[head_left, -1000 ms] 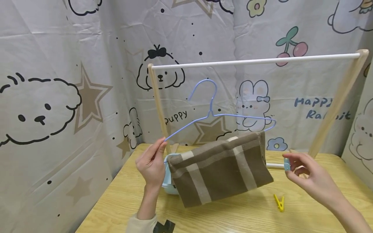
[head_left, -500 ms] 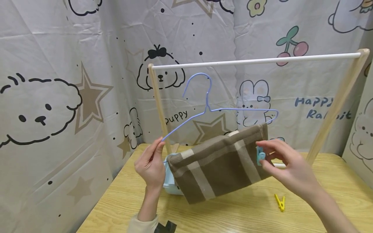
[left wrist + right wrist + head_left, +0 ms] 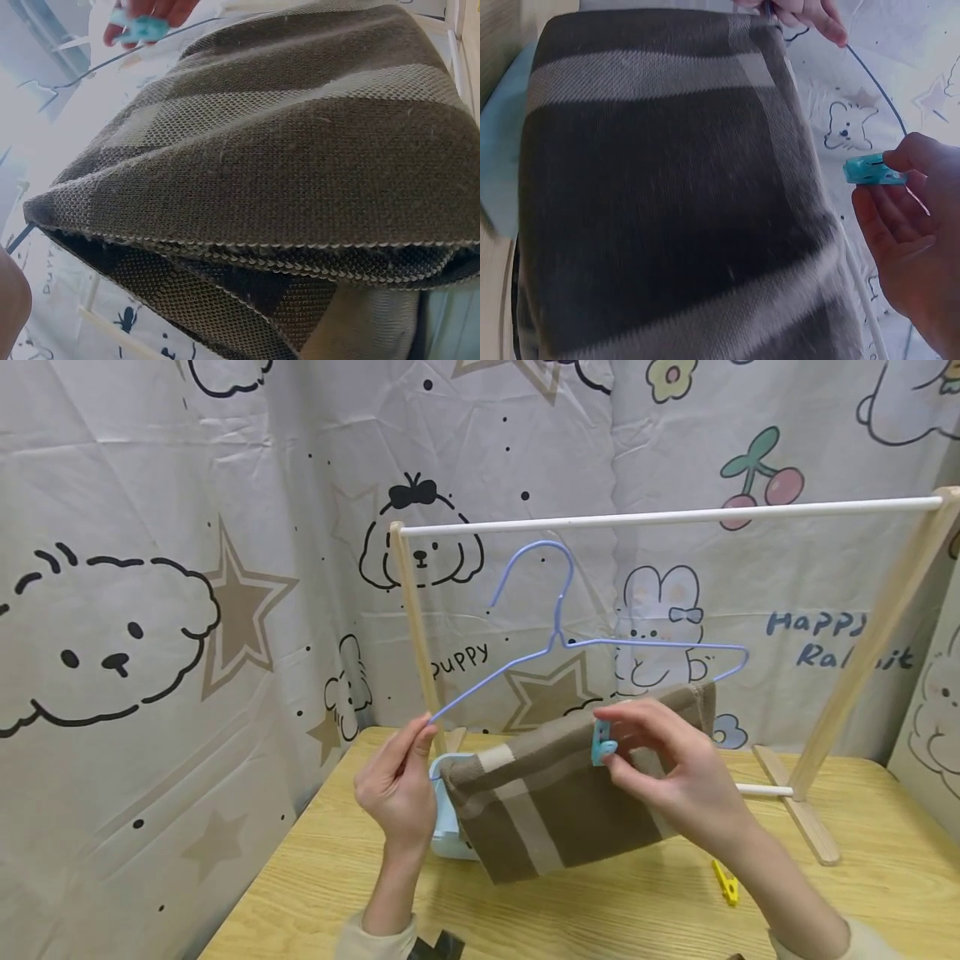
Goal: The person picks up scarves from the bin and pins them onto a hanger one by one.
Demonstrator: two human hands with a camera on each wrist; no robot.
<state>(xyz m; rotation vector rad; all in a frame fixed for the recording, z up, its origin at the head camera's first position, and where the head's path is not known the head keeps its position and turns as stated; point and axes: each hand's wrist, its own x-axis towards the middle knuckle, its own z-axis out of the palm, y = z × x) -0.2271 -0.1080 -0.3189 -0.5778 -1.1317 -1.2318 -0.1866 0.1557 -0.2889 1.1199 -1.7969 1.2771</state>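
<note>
A blue wire hanger [image 3: 557, 639] is held up by my left hand [image 3: 401, 781], which pinches its left end. Over the hanger's lower bar hangs a folded brown cloth with pale stripes [image 3: 592, 818], sloping up toward the right. My right hand [image 3: 667, 760] pinches a light-blue clothespin [image 3: 602, 743] between thumb and fingers, in front of the cloth in the head view. In the right wrist view the clothespin [image 3: 874, 170] is apart from the cloth [image 3: 652, 172]. The left wrist view shows the cloth's open lower edges [image 3: 300, 244].
Behind the hanger stands a rack with a white top rail [image 3: 675, 517] and wooden posts [image 3: 873, 652]. A light-blue basket [image 3: 450, 843] sits partly hidden behind the cloth. On the wooden table [image 3: 600, 918] lies a yellow clothespin [image 3: 725, 883], partly covered by my right forearm.
My right hand has moved left with the light-blue clothespin, from beside the cloth to in front of it. The hanger has risen slightly; my left hand keeps its hold.
</note>
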